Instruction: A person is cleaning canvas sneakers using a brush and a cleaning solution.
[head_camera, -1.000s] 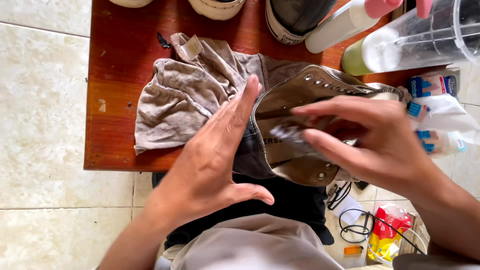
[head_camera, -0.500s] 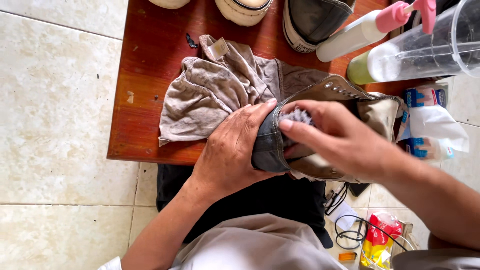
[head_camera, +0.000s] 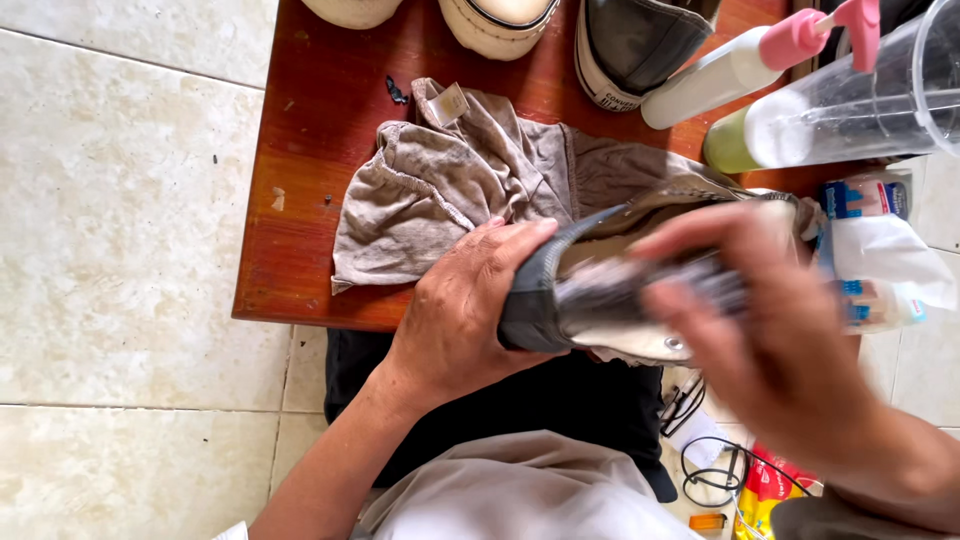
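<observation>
Gripping the grey shoe (head_camera: 560, 300) at its heel end, the left hand (head_camera: 465, 310) clamps it over the near edge of the red wooden table (head_camera: 320, 150). The right hand (head_camera: 770, 330), blurred, covers the shoe's top; whether it grasps anything cannot be told. A crumpled grey cloth (head_camera: 470, 180) lies just behind the shoe.

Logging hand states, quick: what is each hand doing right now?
Left hand: closed around the heel end of the grey shoe, holding it.
Right hand: blurred over the shoe; its grip cannot be told.
</observation>
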